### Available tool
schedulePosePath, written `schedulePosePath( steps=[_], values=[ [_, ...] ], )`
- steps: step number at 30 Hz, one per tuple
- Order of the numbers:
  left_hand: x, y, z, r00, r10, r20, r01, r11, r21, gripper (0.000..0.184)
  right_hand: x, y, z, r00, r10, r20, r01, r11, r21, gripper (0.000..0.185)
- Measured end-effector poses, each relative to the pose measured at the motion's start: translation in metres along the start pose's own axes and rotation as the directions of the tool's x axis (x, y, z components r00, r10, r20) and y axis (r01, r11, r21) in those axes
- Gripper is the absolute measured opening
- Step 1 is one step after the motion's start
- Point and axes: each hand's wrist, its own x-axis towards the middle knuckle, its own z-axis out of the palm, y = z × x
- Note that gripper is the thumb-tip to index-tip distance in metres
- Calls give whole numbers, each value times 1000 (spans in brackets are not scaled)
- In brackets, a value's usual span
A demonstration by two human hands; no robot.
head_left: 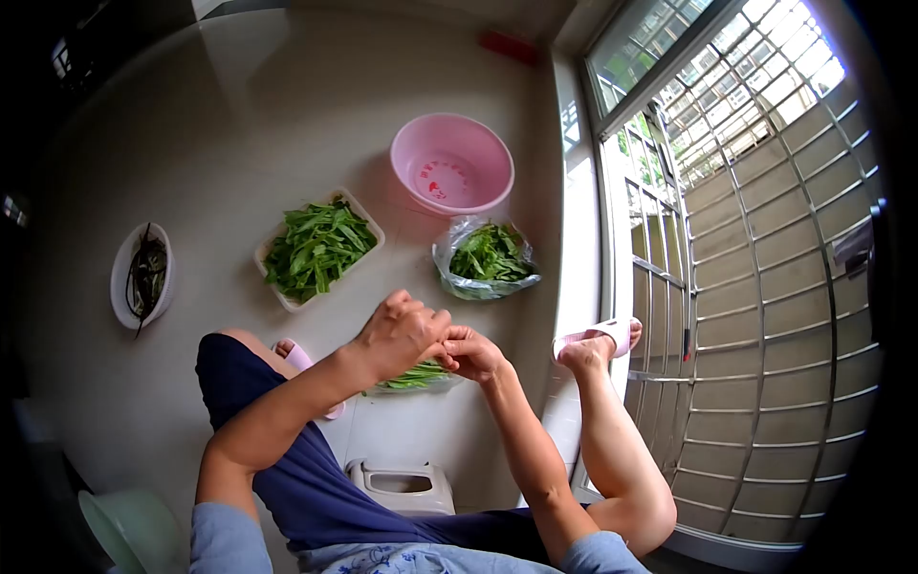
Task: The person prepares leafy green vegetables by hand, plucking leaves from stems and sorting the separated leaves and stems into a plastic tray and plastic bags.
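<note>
My left hand (397, 335) and my right hand (470, 352) meet in front of me, fingers closed and touching; what they pinch, if anything, is too small to make out. Just below them lies a bundle of green stems (413, 376), partly hidden by my left hand and forearm. Beyond my hands, leafy greens (320, 247) are heaped in a pale rectangular tray (298, 306). To the right of that tray, more greens (488, 253) sit in an open clear plastic bag (459, 285).
Behind the bag stands a pink basin (459, 158). A white oval basket (163, 292) with dark strips is at the left. A light plastic stool (430, 493) is between my legs, a pale green bowl (134, 531) at lower left. A barred window (746, 287) lines the right.
</note>
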Motion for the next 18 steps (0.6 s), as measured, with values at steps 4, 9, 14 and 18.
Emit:
schedulePosePath(
  steps=[4,9,14,18],
  values=[
    [15,0,-16,999,3,-37,-1,999,43,32,-1,-20,8,989,-117,-88,107,988,-110,9],
    [24,-19,-41,981,-123,-147,130,991,41,25,14,-70,-35,599,-636,-487,123,674,-729,10],
    [17,-38,-54,945,-305,-119,311,950,40,19,35,-110,-138,243,-878,-413,-343,321,-883,13],
    [10,-42,-49,953,-301,-26,301,954,11,20,40,-120,-159,253,-849,-464,-542,273,-795,21]
  ],
)
